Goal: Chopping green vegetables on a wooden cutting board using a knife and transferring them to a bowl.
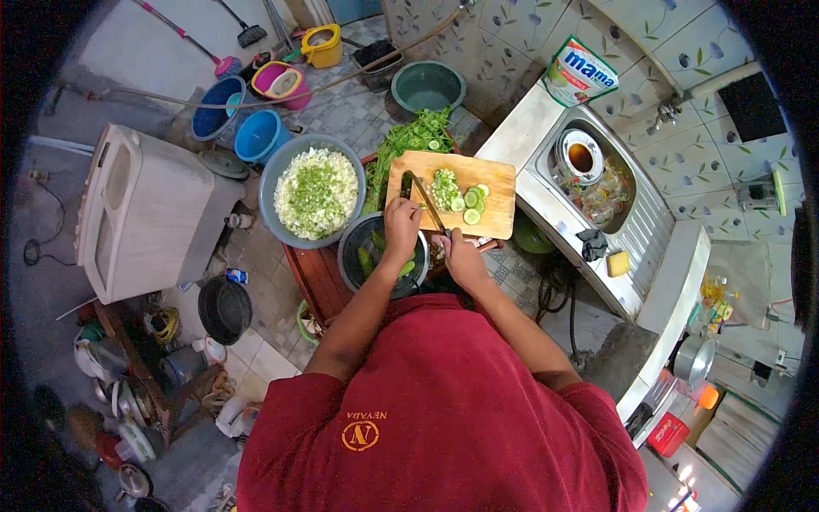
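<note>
My right hand grips the handle of a kitchen knife, its blade slanting up and left across a wooden cutting board. My left hand is at the board's left edge beside the blade, fingers curled, with a small green piece at the fingertips. Chopped cucumber lies in a heap right of the blade, next to several cucumber slices. Below my left hand, a dark basin holds whole cucumbers; my forearm partly covers it.
A grey-blue basin full of chopped vegetables stands left of the board. Leafy greens lie behind it. To the right, a steel sink holds glassware, with a sponge on its ledge. A hose crosses above buckets at the back.
</note>
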Tool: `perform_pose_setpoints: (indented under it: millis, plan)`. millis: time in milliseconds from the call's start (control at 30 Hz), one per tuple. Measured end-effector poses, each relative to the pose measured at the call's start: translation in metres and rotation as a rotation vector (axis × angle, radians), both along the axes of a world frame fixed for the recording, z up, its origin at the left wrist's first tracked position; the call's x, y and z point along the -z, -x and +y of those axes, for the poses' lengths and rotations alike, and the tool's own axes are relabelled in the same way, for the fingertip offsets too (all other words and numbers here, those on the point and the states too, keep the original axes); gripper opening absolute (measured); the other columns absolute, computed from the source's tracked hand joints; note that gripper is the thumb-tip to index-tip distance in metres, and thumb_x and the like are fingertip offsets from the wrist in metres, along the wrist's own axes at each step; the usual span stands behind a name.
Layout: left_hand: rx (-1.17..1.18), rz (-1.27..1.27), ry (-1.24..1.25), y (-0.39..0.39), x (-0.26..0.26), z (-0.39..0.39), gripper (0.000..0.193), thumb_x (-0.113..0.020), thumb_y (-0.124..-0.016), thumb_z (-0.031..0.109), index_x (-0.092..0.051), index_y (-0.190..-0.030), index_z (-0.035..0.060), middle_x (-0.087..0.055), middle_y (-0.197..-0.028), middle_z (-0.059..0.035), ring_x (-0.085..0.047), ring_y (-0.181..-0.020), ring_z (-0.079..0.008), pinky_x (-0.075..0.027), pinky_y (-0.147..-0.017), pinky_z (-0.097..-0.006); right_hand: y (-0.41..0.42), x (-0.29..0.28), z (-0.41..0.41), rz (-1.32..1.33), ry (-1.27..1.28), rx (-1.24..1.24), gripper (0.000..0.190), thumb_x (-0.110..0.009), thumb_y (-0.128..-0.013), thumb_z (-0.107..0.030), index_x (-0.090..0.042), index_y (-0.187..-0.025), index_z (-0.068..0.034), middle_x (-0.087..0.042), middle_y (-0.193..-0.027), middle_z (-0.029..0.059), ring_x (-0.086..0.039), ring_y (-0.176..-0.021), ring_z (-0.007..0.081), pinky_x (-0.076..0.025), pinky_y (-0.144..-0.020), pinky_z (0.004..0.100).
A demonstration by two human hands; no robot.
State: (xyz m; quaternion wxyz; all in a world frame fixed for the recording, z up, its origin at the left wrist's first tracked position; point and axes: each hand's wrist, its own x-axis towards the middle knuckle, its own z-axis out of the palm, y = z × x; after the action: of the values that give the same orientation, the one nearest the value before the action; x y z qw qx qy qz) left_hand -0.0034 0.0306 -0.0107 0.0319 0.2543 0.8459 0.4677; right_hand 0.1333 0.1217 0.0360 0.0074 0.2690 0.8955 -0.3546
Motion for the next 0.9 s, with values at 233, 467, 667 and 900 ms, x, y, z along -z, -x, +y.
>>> perform_pose_setpoints:
  millis: [233,467,667,900]
  plan:
    - [0.040,0.094,0.041,-0.003,0.006,0.001,0.006,-0.067,-0.077,0.006,-0.066,-0.078,0.0001,-0.058,-0.081,-0.0114,-0.057,-0.082,-0.0310,-0.044,-0.074,-0.0418,0.003,0.012,-0.003,-0.035,-0.002,0.000,0.028,-0.044,-0.097,-0.027,-0.044,-0.095,0.001,-0.061,-0.072,0.0282,-0.061,-0.069,0.0451,-0.049,-0.060,0.0528]
    - [0.003,0.113,0.164,-0.009,-0.002,0.005,0.006,-0.066,-0.079,0.009,-0.066,-0.079,0.0030,-0.056,-0.079,-0.0085,-0.056,-0.082,-0.0283,-0.041,-0.078,-0.0414,0.022,0.012,0.008,0.004,0.002,-0.014,0.031,-0.043,-0.098,-0.030,-0.044,-0.095,0.001,-0.058,-0.066,0.0291,-0.059,-0.063,0.0469,-0.046,-0.054,0.0544]
    - [0.005,0.182,0.140,-0.017,-0.001,0.008,0.005,-0.066,-0.080,0.009,-0.066,-0.079,0.0043,-0.055,-0.078,-0.0075,-0.056,-0.084,-0.0265,-0.039,-0.076,-0.0395,0.010,0.018,0.003,0.101,-0.040,-0.017,0.029,-0.045,-0.097,-0.027,-0.044,-0.095,0.002,-0.058,-0.065,0.0288,-0.059,-0.061,0.0470,-0.046,-0.054,0.0543]
    - [0.013,0.154,0.132,-0.013,0.000,0.006,0.005,-0.067,-0.079,0.009,-0.066,-0.079,0.0040,-0.055,-0.079,-0.0071,-0.056,-0.083,-0.0262,-0.039,-0.076,-0.0388,0.015,0.014,0.000,0.009,-0.006,0.017,0.028,-0.044,-0.097,-0.027,-0.044,-0.096,0.001,-0.060,-0.068,0.0288,-0.059,-0.063,0.0474,-0.046,-0.055,0.0548]
